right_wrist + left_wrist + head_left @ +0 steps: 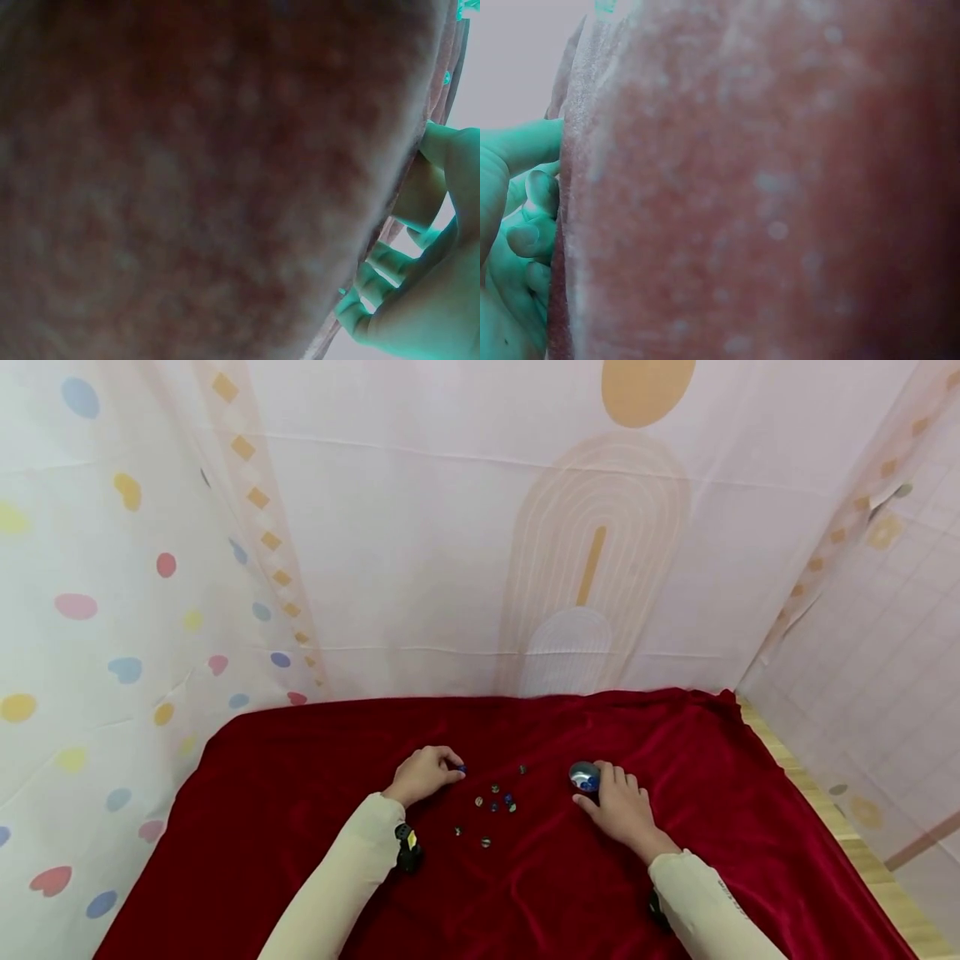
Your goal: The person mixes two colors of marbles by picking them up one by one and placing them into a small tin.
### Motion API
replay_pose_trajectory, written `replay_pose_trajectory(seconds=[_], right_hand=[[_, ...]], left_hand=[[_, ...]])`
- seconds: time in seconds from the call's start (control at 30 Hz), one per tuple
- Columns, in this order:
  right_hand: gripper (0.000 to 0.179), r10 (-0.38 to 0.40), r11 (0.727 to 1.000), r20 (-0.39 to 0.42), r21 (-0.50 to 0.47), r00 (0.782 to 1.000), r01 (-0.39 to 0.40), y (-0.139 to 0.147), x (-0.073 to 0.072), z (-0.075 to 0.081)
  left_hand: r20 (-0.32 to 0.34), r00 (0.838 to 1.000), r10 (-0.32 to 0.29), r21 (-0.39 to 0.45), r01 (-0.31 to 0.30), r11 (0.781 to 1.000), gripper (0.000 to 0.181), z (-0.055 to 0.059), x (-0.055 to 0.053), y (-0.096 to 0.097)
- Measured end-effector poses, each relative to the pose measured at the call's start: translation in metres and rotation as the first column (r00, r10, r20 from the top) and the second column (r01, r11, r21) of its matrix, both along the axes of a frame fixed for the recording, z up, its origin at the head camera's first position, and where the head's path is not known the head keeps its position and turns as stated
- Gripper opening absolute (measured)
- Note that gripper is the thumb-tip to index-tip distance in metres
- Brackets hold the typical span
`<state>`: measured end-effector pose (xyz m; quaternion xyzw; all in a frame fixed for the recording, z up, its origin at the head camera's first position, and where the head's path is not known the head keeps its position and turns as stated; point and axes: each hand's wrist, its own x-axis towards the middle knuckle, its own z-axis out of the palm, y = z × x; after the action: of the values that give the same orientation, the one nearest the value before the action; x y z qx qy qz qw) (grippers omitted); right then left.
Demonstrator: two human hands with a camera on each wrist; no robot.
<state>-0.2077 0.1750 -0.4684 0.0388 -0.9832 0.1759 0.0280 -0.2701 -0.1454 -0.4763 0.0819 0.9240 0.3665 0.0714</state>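
Toward the back of the red cloth, my left hand (426,774) pinches a small blue marble (462,769) between thumb and forefinger. The left wrist view shows the curled fingers (532,236), while the marble is hidden there. My right hand (622,802) grips a small round metal cup (574,771), thumb at the near side and fingers at the far side. Several blue marbles (589,783) lie in the cup. Between the hands several loose marbles are scattered, among them a blue one (508,798) and a clear, streaked one (486,842).
A wrinkled red velvet cloth (300,827) covers the table. A strip of pale wood (847,835) shows along the right edge. Patterned curtains (405,552) hang behind and at both sides. Blurred cloth fills most of both wrist views.
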Motion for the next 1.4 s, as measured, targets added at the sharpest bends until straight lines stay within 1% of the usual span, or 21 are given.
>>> replay_pose_trajectory(seconds=[0.17, 0.4, 0.67, 0.77, 0.87, 1.03, 1.27, 1.4], right_hand=[[0.066, 0.001, 1.000, -0.003, -0.003, 1.000, -0.001, 0.001, -0.001, 0.003], [0.067, 0.001, 1.000, 0.012, -0.009, 1.000, -0.001, 0.000, 0.001, 0.001], [0.067, 0.003, 1.000, 0.018, -0.002, 1.000, -0.003, 0.000, 0.001, -0.002], [0.067, 0.004, 1.000, 0.015, -0.001, 1.000, -0.004, 0.000, 0.000, -0.002], [0.067, 0.001, 1.000, 0.009, -0.005, 1.000, -0.001, 0.000, 0.000, -0.001], [0.067, 0.005, 1.000, 0.007, -0.003, 1.000, -0.004, 0.001, 0.000, -0.001], [0.066, 0.008, 1.000, 0.008, -0.020, 1.000, -0.007, 0.001, -0.001, 0.000], [0.066, 0.012, 1.000, 0.015, -0.022, 1.000, -0.011, 0.001, 0.001, 0.001]], left_hand=[[0.001, 1.000, -0.008, 0.021, 0.008, 1.000, 0.013, 0.006, -0.002, 0.002], [0.023, 1.000, -0.015, 0.102, 0.013, 0.995, 0.012, 0.009, 0.002, 0.005], [0.010, 0.999, -0.039, 0.183, 0.036, 0.983, 0.014, 0.016, 0.002, 0.018], [0.004, 0.998, -0.056, 0.205, 0.054, 0.977, 0.014, 0.018, 0.001, 0.025], [-0.005, 0.997, -0.077, 0.212, 0.076, 0.974, 0.013, 0.020, 0.000, 0.032], [-0.020, 0.995, -0.100, 0.199, 0.102, 0.975, 0.012, 0.022, -0.001, 0.043], [-0.025, 0.992, -0.121, 0.205, 0.123, 0.971, 0.013, 0.031, 0.000, 0.058], [-0.025, 0.990, -0.142, 0.206, 0.144, 0.968, 0.014, 0.034, 0.002, 0.068]])
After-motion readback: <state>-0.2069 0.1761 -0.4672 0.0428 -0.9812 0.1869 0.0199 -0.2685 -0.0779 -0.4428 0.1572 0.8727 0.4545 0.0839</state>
